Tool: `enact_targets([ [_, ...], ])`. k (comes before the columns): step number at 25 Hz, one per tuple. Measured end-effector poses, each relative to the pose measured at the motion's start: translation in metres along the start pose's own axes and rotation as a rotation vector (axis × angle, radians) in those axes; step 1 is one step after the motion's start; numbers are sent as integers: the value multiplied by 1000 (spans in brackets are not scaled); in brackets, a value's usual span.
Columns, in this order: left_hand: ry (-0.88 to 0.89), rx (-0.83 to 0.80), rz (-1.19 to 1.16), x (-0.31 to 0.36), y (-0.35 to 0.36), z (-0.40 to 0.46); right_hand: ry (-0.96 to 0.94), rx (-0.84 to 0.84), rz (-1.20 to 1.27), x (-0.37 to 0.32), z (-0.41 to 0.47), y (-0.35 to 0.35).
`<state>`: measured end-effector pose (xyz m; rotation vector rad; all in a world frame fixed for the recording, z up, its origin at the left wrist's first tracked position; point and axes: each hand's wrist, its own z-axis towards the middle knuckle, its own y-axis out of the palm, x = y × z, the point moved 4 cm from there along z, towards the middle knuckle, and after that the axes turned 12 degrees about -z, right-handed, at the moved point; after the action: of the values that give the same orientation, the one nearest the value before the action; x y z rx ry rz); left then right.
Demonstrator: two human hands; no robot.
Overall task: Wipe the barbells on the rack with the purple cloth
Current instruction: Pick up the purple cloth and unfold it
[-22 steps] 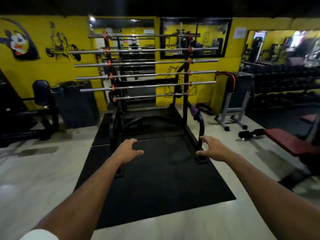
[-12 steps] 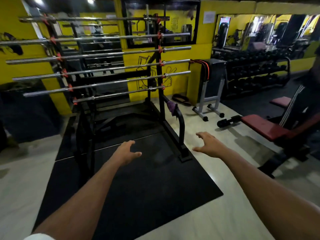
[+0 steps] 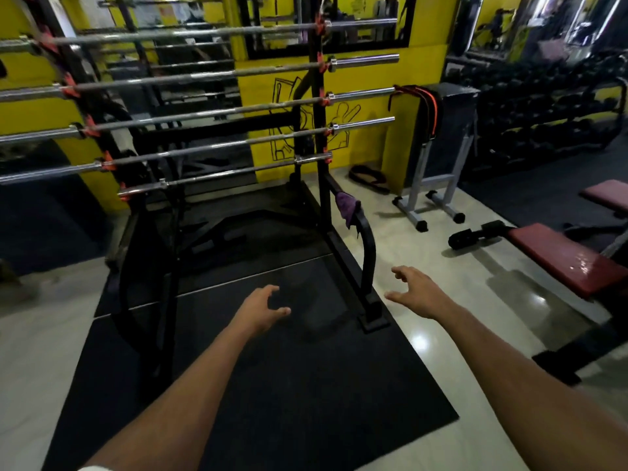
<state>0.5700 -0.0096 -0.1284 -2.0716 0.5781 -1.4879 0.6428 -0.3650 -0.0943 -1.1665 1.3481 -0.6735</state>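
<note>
A single head-worn camera looked forward and down from standing height, facing the barbell rack [image 3: 319, 137] at close range. The rack filled the upper left; both forearms reached in from the bottom edge toward its base, over the black mat [image 3: 289, 385].

Both hands empty, fingers loosely spread: left hand [image 3: 260, 309], right hand [image 3: 416, 294]. Crumpled purple cloth [image 3: 346, 205] draped on black steel rack [image 3: 317, 130] brace. Chrome barbells [image 3: 204, 113] racked in tiers. Black rubber floor mat [image 3: 289, 385] underfoot.
</note>
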Motion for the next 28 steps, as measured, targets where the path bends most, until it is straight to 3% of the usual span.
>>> enact_targets([
  [9,-66,-145,-114,-12,12,222,47,-130,-18,-25,205,36],
  [20,-43,-307,-13,18,-8,450,203,-181,56,7,380,44],
  [28,-61,-406,127,35,-19,619,211,-235,184,32,577,34],
])
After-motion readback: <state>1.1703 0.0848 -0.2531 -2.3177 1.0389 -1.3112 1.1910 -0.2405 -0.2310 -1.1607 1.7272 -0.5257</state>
